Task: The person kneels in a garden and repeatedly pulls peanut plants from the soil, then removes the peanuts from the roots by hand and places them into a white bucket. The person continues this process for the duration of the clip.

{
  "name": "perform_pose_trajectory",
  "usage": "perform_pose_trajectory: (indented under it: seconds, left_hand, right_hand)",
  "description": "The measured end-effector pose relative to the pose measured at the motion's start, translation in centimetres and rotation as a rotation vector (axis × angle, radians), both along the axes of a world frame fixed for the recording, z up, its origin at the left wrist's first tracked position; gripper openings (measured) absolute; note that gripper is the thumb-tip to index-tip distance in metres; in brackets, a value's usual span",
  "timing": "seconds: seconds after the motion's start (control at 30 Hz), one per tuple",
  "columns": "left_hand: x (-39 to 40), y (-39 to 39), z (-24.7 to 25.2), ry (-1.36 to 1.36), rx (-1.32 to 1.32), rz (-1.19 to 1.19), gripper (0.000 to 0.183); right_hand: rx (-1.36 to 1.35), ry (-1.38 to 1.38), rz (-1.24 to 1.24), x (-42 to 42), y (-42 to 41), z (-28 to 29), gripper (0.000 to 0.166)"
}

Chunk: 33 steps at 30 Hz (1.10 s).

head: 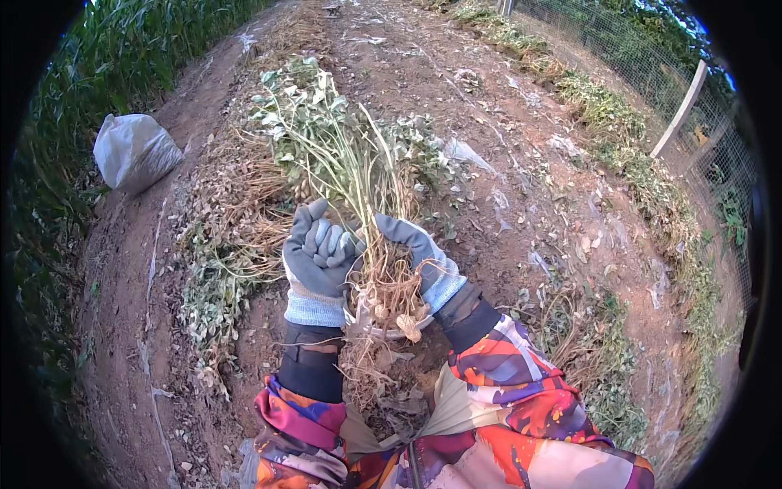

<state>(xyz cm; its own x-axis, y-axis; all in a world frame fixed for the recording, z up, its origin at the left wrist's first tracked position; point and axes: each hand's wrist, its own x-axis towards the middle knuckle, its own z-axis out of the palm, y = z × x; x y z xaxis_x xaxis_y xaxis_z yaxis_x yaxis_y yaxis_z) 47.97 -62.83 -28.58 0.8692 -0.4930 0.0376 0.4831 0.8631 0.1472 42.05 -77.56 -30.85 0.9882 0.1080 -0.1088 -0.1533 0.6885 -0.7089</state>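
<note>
A bunch of peanut plants [360,165] points away from me, its leafy tops up the picture. My right hand [421,257], in a grey-palmed work glove, is closed around the stems just above the roots. Roots with pale peanut pods [408,324] hang between my wrists. My left hand [324,257], in a matching glove, lies palm up with curled fingers against the left side of the roots; whether it holds pods is hidden. Under the roots the rim of a white container [394,334] shows.
Pulled peanut plants [226,263] lie heaped at left, more [605,354] at lower right. A white woven sack [135,153] stands by the corn plants [122,55]. Scraps of plastic film [467,153] litter the soil. A wire mesh fence [647,73] with a leaning post [681,110] runs along the right.
</note>
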Motion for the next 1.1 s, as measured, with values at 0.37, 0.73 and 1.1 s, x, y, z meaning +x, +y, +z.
perform_pose_trajectory:
  seconds: [0.37,0.73,1.1]
  left_hand:
    - [0.2,4.5,0.1,-0.571,1.386,0.042,0.015]
    - [-2.0,8.9,-0.1,-1.228,2.927,0.139,0.066]
    - [-0.1,7.2,-2.0,-0.6,1.157,-0.199,0.064]
  right_hand:
    - [-0.717,-0.337,-0.119,-1.4,-1.6,2.9,0.02]
    - [-0.813,-0.593,-0.188,-1.7,-3.1,1.2,0.033]
    - [-1.371,0.09,0.024,4.0,4.7,0.6,0.085]
